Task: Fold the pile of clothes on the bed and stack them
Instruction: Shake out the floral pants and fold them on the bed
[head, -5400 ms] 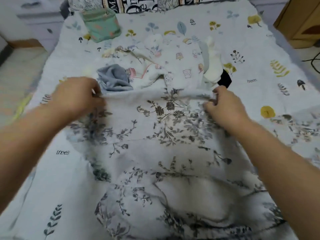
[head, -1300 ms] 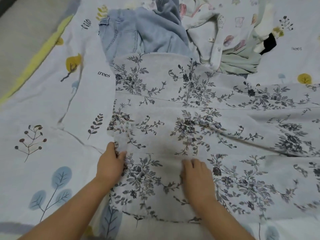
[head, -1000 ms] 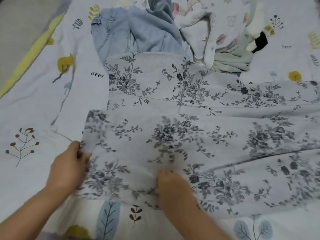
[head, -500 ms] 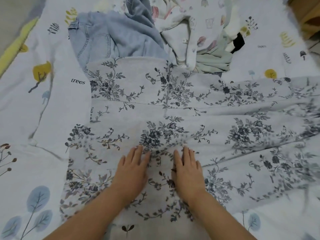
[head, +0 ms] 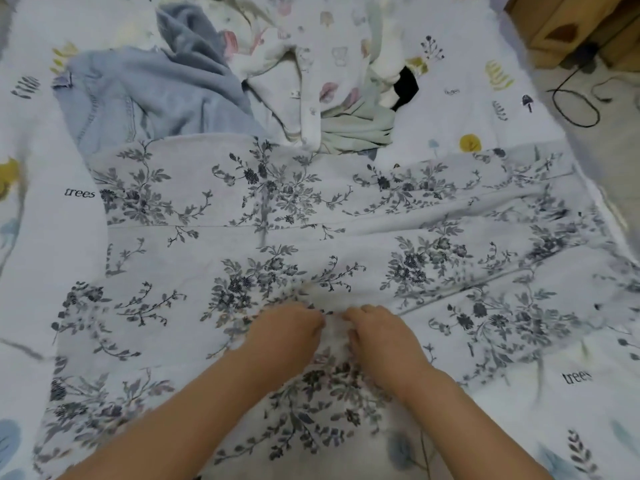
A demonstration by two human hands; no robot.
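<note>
A white garment with a grey floral print [head: 277, 209] lies spread across the bed, reaching to the right edge. My left hand [head: 287, 332] and my right hand [head: 381, 332] sit side by side on its near middle, fingers curled and bunching the cloth between them. Behind the garment lies the unfolded pile: light blue jeans [head: 138, 95], a white printed baby garment [head: 308, 81], a pale green piece [head: 356, 129] and something black [head: 405, 86].
The bedsheet [head: 45, 237] is white with leaf and tree prints. Past the bed's right edge are the floor, a black cable [head: 571, 105] and a wooden cabinet [head: 581, 26].
Half a second ago both hands lay flat with straight fingers on the floral garment. Now their fingers are curled, gathering the cloth between them. The view has shifted slightly right.
</note>
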